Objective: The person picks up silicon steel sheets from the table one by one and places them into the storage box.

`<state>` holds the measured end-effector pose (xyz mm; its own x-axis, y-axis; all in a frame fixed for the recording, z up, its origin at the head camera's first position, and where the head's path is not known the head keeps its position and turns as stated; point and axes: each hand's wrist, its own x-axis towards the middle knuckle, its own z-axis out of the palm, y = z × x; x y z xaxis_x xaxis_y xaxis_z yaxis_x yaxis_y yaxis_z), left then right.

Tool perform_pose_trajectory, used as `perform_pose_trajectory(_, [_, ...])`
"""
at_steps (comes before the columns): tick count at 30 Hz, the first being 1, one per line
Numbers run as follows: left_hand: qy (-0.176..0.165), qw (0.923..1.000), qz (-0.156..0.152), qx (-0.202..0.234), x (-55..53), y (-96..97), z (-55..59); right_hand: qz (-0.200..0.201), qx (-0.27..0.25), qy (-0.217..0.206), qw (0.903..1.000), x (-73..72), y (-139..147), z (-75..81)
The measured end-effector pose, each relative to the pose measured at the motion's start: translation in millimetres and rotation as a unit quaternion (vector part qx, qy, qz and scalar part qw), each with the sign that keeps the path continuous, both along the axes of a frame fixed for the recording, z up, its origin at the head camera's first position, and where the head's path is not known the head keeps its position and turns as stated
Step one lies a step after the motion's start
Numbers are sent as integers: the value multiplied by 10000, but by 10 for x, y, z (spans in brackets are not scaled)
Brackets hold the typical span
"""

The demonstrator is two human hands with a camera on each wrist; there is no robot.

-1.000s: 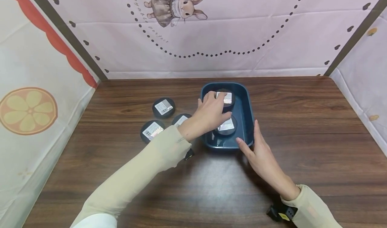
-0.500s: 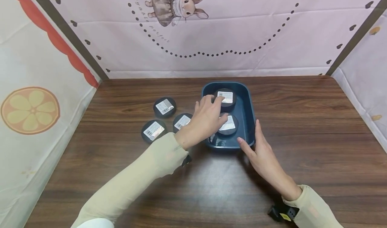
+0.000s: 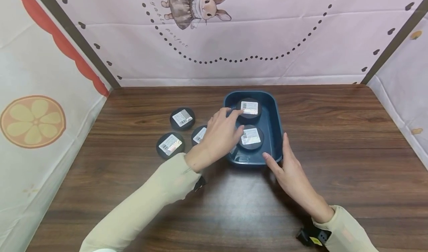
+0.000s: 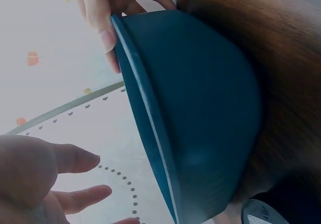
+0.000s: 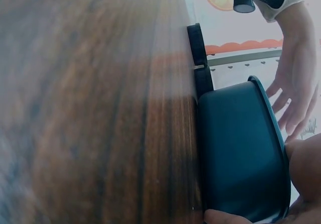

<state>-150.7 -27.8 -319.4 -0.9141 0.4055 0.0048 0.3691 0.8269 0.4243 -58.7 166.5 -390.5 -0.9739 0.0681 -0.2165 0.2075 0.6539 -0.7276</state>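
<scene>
A dark blue plastic box [image 3: 277, 126] stands on the table with two black discs lying flat in it. White barcode labels cover the far disc [image 3: 249, 108] and the near disc [image 3: 250, 138]. My left hand [image 3: 218, 134] hovers over the box's left rim, fingers spread and nothing in them, fingertips close to both discs. In the left wrist view its fingers [image 4: 83, 199] are well apart beside the rim. My right hand [image 3: 291, 174] holds the box's near right corner, thumb at the front and fingers along the right side.
Left of the box three more labelled black discs lie on the wooden table [image 3: 334, 144]: a back one [image 3: 182, 118], a front one [image 3: 170, 145] and one partly behind my left hand [image 3: 198, 135]. Printed cloth [image 3: 260, 33] hangs along the back and sides.
My left hand has drawn back to the left and toward me from over the two discs in the box, uncovering more of them. My right hand and the box have stayed put.
</scene>
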Motion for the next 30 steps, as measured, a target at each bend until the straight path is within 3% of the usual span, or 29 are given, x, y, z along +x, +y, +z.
perform_pose_trajectory(8, [-18, 9986, 278, 444, -47, -160, 4, -6, 33, 88, 10000, 0, 7, 0])
perform_pose_trajectory(19, [19, 9976, 535, 438, -35, -299, -69, -37, 7, 118, 9999, -1, 10, -1])
perform_pose_trajectory(30, [-474, 9956, 706, 392, -63, -437, -171, 10, -7, 130, 9999, 6, 7, -19])
